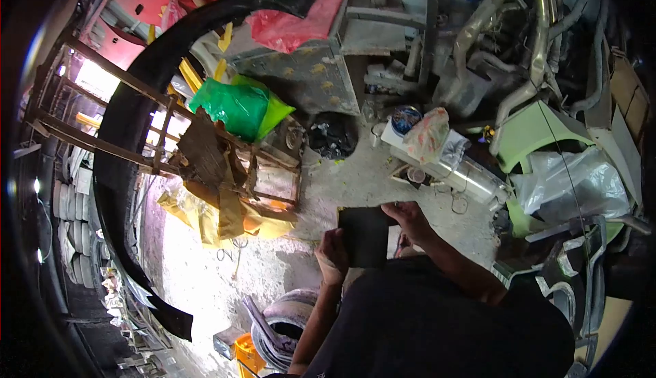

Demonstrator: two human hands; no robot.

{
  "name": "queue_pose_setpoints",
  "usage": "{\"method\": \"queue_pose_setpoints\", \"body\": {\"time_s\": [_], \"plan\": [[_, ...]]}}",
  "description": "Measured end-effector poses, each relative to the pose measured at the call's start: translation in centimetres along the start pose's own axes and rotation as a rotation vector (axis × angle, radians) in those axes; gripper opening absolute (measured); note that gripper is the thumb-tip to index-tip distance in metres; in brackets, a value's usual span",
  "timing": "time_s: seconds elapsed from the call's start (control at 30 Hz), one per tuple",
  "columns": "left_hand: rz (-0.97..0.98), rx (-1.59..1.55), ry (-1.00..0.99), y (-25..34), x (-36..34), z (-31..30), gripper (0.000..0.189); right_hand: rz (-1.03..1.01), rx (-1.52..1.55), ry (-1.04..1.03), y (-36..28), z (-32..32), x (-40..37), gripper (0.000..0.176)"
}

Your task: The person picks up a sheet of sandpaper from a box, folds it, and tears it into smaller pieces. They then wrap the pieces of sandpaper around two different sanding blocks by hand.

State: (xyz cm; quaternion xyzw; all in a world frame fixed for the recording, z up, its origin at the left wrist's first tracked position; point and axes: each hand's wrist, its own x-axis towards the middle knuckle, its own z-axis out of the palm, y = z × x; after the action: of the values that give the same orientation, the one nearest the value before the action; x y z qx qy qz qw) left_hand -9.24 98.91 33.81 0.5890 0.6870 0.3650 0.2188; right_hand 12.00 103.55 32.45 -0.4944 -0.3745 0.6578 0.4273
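A dark, flat rectangular sheet (363, 236), which looks like sandpaper, is stretched between my two hands in front of my body. My left hand (332, 258) grips its left edge with the fingers closed. At its upper right corner, my right hand (407, 221) pinches the sheet between thumb and fingers. A long, curved black car bumper part (113, 125) rests across a wooden frame (116, 149) to the left, away from both hands.
Green plastic bags (232, 108) and brown paper (212, 211) lie by the frame. A black bucket (331, 135) stands ahead; a silver cylinder (471, 180) lies to the right. Pale green panels (540, 129) and metal pipes (488, 23) crowd the right. Tyres (290, 313) sit at lower left.
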Motion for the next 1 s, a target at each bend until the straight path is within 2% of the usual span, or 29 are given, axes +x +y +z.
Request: {"method": "queue_pose_setpoints", "body": {"time_s": [0.07,0.13,0.2,0.23,0.27,0.33,0.4,0.47,0.53,0.6,0.67,0.7,0.8,0.83,0.9,0.93,1.0], "plan": [[0.03,-0.097,0.02,0.0,0.0,0.3,0.011,-0.143,0.004,-0.003,1.9,-0.3,0.9,0.026],[-0.009,-0.083,0.046,-0.1,0.2,0.5,0.01,-0.141,-0.005,-0.057,2.5,-0.6,1.5,0.028],[0.032,-0.08,0.029,-0.2,0.4,0.4,0.02,-0.027,-0.043,-0.098,2.3,-1.0,1.1,0.033],[0.047,-0.083,0.045,-0.3,0.5,0.5,0.02,0.131,0.05,-0.151,1.9,-1.0,1.0,0.038],[0.05,-0.064,0.04,-0.5,0.6,0.7,0.017,0.096,0.037,-0.168,1.5,-0.8,0.6,0.037],[0.052,-0.025,0.028,-0.9,0.7,0.8,0.012,0.049,-0.36,-0.227,0.6,-0.9,0.1,0.039],[0.075,-0.001,0.002,-0.7,0.8,0.7,0.011,0.116,-0.196,-0.184,1.0,-0.7,-0.4,0.039],[0.237,0.055,0.013,0.1,0.9,0.4,0.009,0.111,-0.28,-0.194,1.1,-0.9,0.0,0.037],[0.21,0.027,0.013,0.7,1.0,0.2,0.011,0.014,-0.123,-0.193,0.9,-0.2,0.3,0.037],[0.144,-0.022,-0.014,0.9,1.1,0.0,0.015,0.066,-0.115,-0.203,0.0,-0.5,0.0,0.036],[0.202,-0.032,-0.014,-0.3,1.2,0.5,0.014,0.13,-0.238,-0.245,-0.6,-1.1,-0.3,0.037],[0.258,-0.039,-0.026,-0.9,1.2,0.7,0.014,0.173,-0.051,-0.286,0.1,-0.5,0.0,0.043],[0.225,-0.053,-0.055,-1.4,1.2,1.0,0.012,0.111,-0.137,-0.286,-0.8,-0.7,-1.7,0.047],[0.225,-0.056,-0.05,-0.9,1.2,0.8,0.012,0.082,-0.213,-0.28,0.8,-1.1,-1.1,0.048],[0.082,-0.081,-0.122,0.3,1.0,0.0,0.01,0.047,-0.271,-0.279,1.0,-1.2,-0.7,0.048],[0.079,-0.083,-0.118,0.4,1.2,-0.1,0.01,0.012,-0.327,-0.275,1.0,-1.3,-0.5,0.048],[0.274,-0.036,-0.03,0.4,1.4,-0.2,0.01,0.07,-0.241,-0.308,1.9,-1.4,-0.1,0.048]]}}
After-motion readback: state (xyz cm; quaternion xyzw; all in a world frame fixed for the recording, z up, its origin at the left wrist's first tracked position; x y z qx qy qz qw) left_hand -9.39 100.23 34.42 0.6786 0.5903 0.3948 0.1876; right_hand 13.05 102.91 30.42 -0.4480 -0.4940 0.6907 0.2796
